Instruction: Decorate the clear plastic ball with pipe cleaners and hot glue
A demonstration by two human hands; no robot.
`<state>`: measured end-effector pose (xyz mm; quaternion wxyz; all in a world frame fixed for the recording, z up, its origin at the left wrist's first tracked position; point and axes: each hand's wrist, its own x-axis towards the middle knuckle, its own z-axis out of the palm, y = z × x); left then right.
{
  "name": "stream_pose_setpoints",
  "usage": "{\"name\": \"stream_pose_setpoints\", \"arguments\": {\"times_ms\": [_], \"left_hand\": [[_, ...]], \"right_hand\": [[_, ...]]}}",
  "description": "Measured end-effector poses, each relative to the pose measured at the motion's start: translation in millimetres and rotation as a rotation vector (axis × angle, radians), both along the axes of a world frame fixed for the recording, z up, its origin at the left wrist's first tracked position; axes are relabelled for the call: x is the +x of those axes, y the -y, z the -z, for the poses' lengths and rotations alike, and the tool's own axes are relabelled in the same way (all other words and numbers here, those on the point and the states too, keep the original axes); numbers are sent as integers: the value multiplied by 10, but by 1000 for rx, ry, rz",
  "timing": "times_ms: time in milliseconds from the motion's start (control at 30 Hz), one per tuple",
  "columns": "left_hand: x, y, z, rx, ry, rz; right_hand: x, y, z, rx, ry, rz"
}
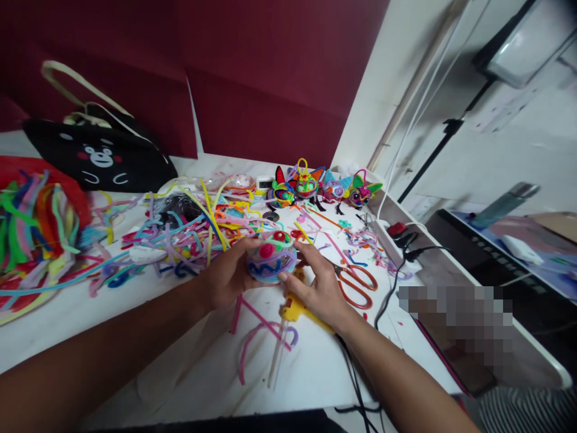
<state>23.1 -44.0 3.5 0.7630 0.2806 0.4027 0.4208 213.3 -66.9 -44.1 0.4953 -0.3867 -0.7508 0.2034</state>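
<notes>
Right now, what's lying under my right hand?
A yellow glue gun lies under the right hand, a pale stick poking out. The hand covers its middle, so the trigger cannot be seen.

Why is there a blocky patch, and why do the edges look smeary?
Head view: the blocky patch is a pixel mosaic hiding whatever lies there. Head view: the edges are blurred and bent, so the bottle looks soft, while the pipe-cleaner ball between the left hand and right hand is sharp.
</notes>
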Motion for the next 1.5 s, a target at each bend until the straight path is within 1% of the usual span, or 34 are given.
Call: {"name": "stream_pose_setpoints", "arguments": {"times_ms": [133,267,400,600,767,900,1000,1067,1200,1300,1367,1433,1500], "left_hand": [[-76,50,28,-9,23,54],[-151,81,100,-6,100,89],[-162,110,142,71,136,76],[-172,180,152,190,32,55],[-283,267,257,299,-32,61],[-323,326,338,411,-80,6],[-354,330,396,474,-122,9],[-388,314,437,523,-164,26],[-461,260,511,723,-302,25],[-477,234,536,907,-421,13],[-463,237,527,1008,-501,-9],[-441,252,506,1063,-575,-35],[-422,266,490,1099,-614,-24]], "right_hand": [[-23,44,5,57,57,-4],[-42,66,32,133,102,-16],[-53,73,49,174,136,-22],[-72,115,50,258,181,-19],[-74,161,64,328,254,-13],[-72,174,61,401,311,-7],[-72,174,39,464,334,-14],[-67,173,11,477,347,-31],[-49,196,-65,433,319,-83],[-46,238,-127,343,200,-114],[-50,263,-165,275,96,-127],[-54,278,-195,198,6,-127],[-56,279,-213,118,-56,-124]]}}
